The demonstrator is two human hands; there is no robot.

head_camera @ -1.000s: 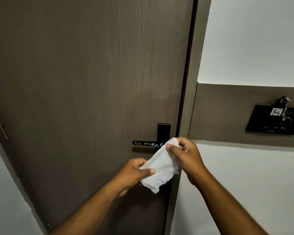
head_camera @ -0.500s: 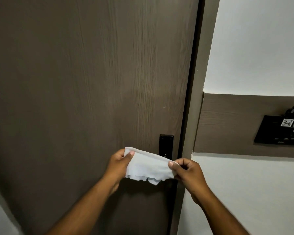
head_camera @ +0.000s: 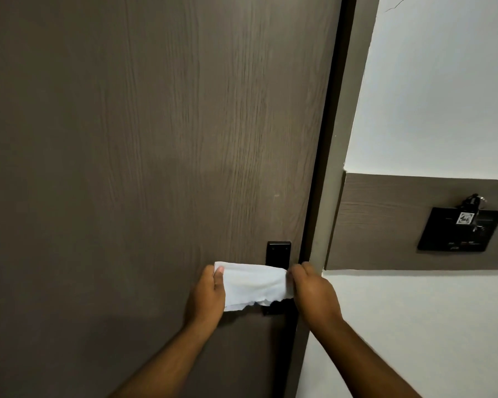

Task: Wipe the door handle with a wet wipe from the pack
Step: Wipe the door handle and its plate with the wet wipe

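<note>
A white wet wipe [head_camera: 253, 285] is stretched flat between my two hands in front of the door handle. My left hand [head_camera: 207, 295] pinches its left edge and my right hand [head_camera: 314, 291] grips its right edge. The black handle plate [head_camera: 278, 252] shows above the wipe on the brown door [head_camera: 156, 168], and a bit of black hardware [head_camera: 276, 308] peeks out below. The lever itself is hidden behind the wipe. The pack is not in view.
The door frame [head_camera: 334, 173] runs down right of the handle. On the brown wall panel [head_camera: 385, 225] further right sits a black switch plate [head_camera: 460, 229] with keys hanging in it. White wall lies above and below the panel.
Both hands unfolded the bunched wipe and spread it wide, then lifted it over the handle lever, which now is covered. The view has come closer to the door.
</note>
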